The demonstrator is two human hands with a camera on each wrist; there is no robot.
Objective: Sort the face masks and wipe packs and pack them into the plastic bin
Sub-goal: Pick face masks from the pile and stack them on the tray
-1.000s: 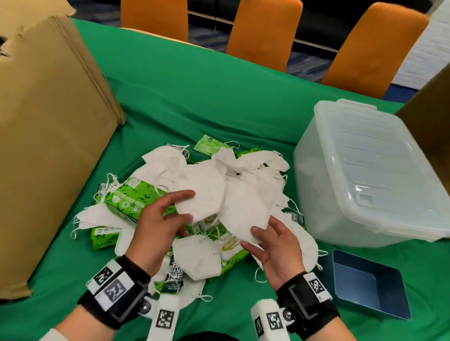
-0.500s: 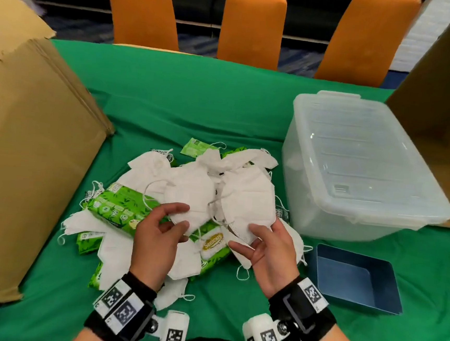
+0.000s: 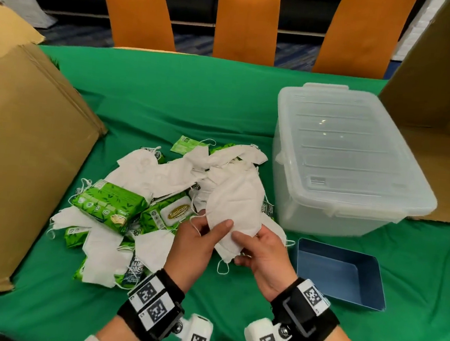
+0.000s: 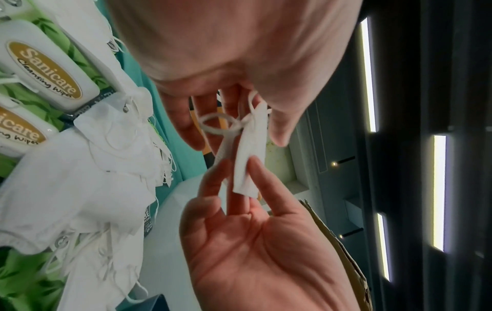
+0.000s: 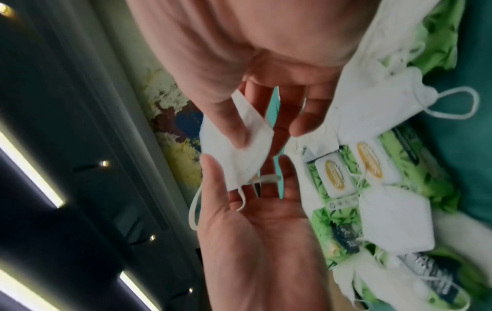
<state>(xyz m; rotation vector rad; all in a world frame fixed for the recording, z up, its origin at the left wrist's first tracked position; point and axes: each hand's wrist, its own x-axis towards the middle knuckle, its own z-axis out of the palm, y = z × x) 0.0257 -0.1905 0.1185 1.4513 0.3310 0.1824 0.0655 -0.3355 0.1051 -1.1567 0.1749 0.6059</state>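
Head view: both hands, left hand [image 3: 194,245] and right hand [image 3: 261,255], pinch one white face mask [image 3: 233,206] above the pile.

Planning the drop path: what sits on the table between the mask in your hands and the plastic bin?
In the head view, only a few loose masks and bare green cloth lie between the held mask and the plastic bin, whose lid is on.

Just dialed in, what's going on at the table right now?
Both hands, left hand and right hand, hold white face masks lifted above the mixed pile of masks and green Sanicare wipe packs. The clear plastic bin on the right has its lid on; nothing appears packed yet.
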